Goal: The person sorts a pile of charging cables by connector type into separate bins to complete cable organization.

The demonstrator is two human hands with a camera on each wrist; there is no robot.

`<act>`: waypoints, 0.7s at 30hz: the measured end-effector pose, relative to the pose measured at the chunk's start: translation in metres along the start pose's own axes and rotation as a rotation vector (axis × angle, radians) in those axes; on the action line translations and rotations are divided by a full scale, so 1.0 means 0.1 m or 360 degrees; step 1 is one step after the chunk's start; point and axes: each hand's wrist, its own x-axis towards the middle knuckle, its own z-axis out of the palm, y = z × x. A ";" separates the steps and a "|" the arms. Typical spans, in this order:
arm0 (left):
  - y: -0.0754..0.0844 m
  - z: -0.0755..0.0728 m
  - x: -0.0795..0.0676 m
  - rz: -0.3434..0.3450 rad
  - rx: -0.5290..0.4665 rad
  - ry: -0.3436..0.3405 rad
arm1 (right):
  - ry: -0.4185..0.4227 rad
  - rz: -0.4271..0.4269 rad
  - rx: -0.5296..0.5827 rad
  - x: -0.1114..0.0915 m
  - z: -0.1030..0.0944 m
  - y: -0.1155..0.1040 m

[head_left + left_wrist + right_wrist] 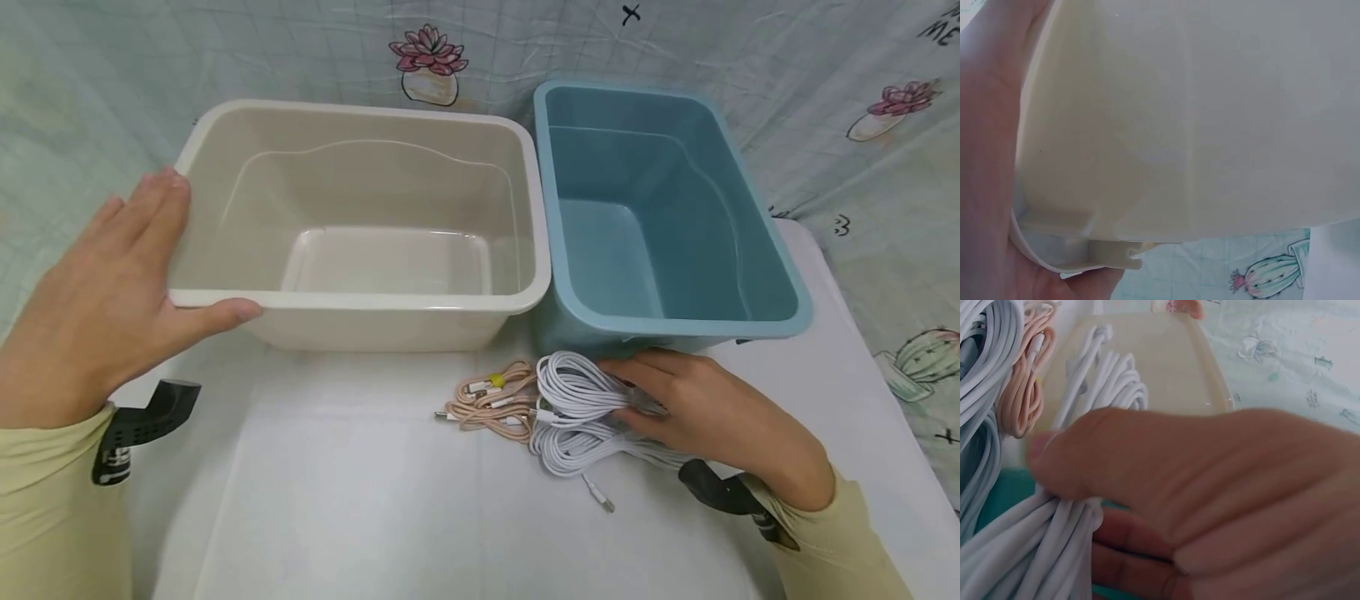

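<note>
My left hand [112, 292] rests along the left end of a beige plastic bin [390, 325], its fingers straight on the side rim and its thumb along the front rim. In the left wrist view the bin's outer wall [1210, 125] fills most of the picture. At the right, my right hand [697, 408] pinches a coiled white cable [1041, 544] between thumb and fingers, just in front of a blue bin [675, 329]. More white cable coils [577, 446] lie beside and under that hand. Left of them is a peach cable bundle [495, 408] with a yellow tie.
Both bins stand side by side at the back of a white-covered table [360, 500], and the insides that show hold nothing. Behind them hangs a patterned cloth [315, 50]. Each wrist wears a black camera mount [150, 417].
</note>
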 end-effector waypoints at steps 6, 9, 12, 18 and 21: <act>-0.01 -0.02 0.00 -0.0020 -0.0001 -0.0040 | 0.0061 -0.0035 0.0097 0.01 -0.03 0.01; -0.01 -0.02 0.01 -0.0022 -0.0008 -0.0058 | 0.0126 -0.0101 0.0197 0.02 -0.05 0.01; -0.02 -0.02 0.00 -0.0033 -0.0010 -0.0066 | 0.0157 -0.0165 0.0303 0.04 -0.08 -0.01; -0.03 -0.02 -0.02 -0.0023 -0.0008 -0.0063 | 0.0135 -0.0244 0.0433 0.12 -0.18 -0.07; -0.03 -0.02 -0.01 -0.0029 -0.0025 -0.0062 | 0.0117 -0.0264 0.0501 0.15 -0.22 -0.10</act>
